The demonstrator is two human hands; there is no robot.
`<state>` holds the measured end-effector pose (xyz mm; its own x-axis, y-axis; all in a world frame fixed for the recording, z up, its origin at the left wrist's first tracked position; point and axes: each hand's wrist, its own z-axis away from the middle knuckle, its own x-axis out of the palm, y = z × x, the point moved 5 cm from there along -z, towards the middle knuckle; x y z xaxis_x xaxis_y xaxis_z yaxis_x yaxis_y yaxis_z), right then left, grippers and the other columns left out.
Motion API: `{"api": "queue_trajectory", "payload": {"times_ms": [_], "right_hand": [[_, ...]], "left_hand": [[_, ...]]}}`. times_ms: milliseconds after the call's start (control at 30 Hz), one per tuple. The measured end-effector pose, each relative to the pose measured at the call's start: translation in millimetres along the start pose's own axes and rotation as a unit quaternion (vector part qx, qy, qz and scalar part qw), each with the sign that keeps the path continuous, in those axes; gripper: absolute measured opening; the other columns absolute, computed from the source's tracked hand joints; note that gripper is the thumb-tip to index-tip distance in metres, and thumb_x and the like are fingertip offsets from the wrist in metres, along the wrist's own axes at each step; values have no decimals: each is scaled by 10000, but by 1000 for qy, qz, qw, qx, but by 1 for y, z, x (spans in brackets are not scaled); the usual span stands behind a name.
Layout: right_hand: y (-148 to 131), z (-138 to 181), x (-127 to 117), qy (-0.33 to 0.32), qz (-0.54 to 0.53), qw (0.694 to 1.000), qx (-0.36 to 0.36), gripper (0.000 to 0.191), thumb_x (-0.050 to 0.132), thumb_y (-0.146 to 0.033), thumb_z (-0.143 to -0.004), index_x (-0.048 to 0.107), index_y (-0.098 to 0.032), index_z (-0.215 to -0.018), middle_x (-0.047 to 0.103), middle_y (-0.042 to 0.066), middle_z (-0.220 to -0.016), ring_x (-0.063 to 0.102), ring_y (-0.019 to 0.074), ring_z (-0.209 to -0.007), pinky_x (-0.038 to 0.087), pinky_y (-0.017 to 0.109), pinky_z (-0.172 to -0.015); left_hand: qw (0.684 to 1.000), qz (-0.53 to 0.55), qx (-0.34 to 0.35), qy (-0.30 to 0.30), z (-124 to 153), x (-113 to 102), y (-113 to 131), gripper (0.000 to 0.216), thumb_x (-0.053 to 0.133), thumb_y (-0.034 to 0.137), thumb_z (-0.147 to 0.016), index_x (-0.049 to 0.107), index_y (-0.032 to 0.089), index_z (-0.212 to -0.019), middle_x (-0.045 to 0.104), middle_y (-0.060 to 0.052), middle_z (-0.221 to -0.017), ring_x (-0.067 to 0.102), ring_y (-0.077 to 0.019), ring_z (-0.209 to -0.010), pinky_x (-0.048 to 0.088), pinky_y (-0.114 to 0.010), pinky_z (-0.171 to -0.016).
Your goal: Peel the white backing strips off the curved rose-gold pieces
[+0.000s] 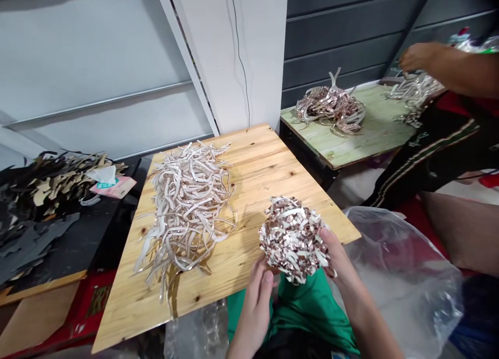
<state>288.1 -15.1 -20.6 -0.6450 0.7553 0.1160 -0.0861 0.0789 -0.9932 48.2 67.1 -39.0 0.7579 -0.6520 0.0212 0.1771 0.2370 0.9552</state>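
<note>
The left hand (255, 302) and the right hand (338, 260) cup a rounded wad of shredded strips (292, 239) from either side, fingers curved and partly open around its lower half. The wad sits over the near right edge of the pine bench (253, 156), though it is hard to tell whether it touches the wood. It is a dense, crumpled mass of short pieces, white on one face and shiny copper-pink on the other, with a few ends sticking out. Toward the bench's left side lies a looser heap of longer curling strips (187, 203) in the same white and metallic finish, its ends trailing toward the near edge. A clear plastic bag (401, 281) bulges just beyond the bench's right edge, and green cloth (307, 312) lies below the hands. Farther off, a co-worker's hand (417, 57) is over pale strips (415, 91) at the far end of a green-painted bench (374, 135), which also carries a tangled pile (330, 108).
</note>
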Motion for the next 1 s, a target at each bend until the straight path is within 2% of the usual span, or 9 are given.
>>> {"api": "queue_trajectory", "payload": {"times_ms": [100,167,300,433,533,633,667,800,1000], "right_hand": [[-22,-17,9,-73,24,995,-57,980,876,-886,-749,768,-244,-1482,790,161,-1493,726,432,-1398,590,524,-1190],[-34,-25,23,-138,43,986,-79,1025,978,-847,-634,803,-247,-1446,790,165,-1488,732,441,-1375,587,515,-1183],[-38,-33,52,-245,92,962,-80,805,1085,-575,-678,847,-316,-1402,835,119,-1409,761,412,-1313,564,534,-1191],[-22,-34,59,-261,95,959,-55,753,1019,-502,-802,784,-295,-1487,793,130,-1487,729,400,-1366,531,570,-1225],[-9,-37,53,-269,69,960,-31,734,963,-531,-859,751,-259,-1507,784,138,-1493,739,387,-1361,556,542,-1206],[1,-46,49,-273,41,961,-12,681,911,-567,-902,755,-238,-1478,794,131,-1467,753,369,-1337,577,505,-1186],[4,-50,49,-271,34,962,-6,665,895,-577,-915,759,-233,-1467,798,129,-1457,754,366,-1332,573,504,-1192],[11,-64,53,-273,9,962,18,641,897,-602,-902,800,-229,-1413,819,110,-1428,758,365,-1328,546,524,-1231],[12,-68,56,-319,-42,945,50,665,883,-657,-905,817,-253,-1430,831,97,-1420,763,361,-1336,577,520,-1196]], "left_hand": [[997,-25,34,64,-10,-22,12,591,581,740,-1086,746,279,-1416,602,-150,-1687,742,-383,-1335,631,-559,-1132],[993,-30,45,107,-16,-34,18,600,569,744,-1092,710,271,-1435,615,-154,-1665,741,-367,-1333,633,-519,-1109],[980,-14,88,175,-25,-47,31,582,519,685,-1144,591,298,-1573,594,-128,-1685,619,-332,-1503,530,-485,-1234],[950,-89,226,195,-36,-53,71,474,495,528,-1196,557,329,-1622,525,-111,-1742,497,-307,-1606,426,-484,-1309],[925,-183,304,135,-55,-45,107,435,534,475,-1186,638,315,-1576,567,-124,-1698,475,-338,-1621,365,-523,-1350],[941,-217,258,3,-84,-26,115,421,548,476,-1178,686,296,-1533,606,-121,-1672,498,-340,-1613,306,-518,-1393],[951,-205,232,-12,-93,-22,112,441,516,495,-1187,674,285,-1541,618,-125,-1660,513,-333,-1602,316,-511,-1389],[966,-178,187,-10,-107,-15,96,501,434,555,-1203,638,259,-1552,648,-131,-1616,532,-323,-1586,338,-514,-1376],[977,-131,169,6,-96,-19,81,599,493,662,-1161,629,269,-1592,591,-123,-1703,470,-321,-1650,263,-508,-1420]]}}
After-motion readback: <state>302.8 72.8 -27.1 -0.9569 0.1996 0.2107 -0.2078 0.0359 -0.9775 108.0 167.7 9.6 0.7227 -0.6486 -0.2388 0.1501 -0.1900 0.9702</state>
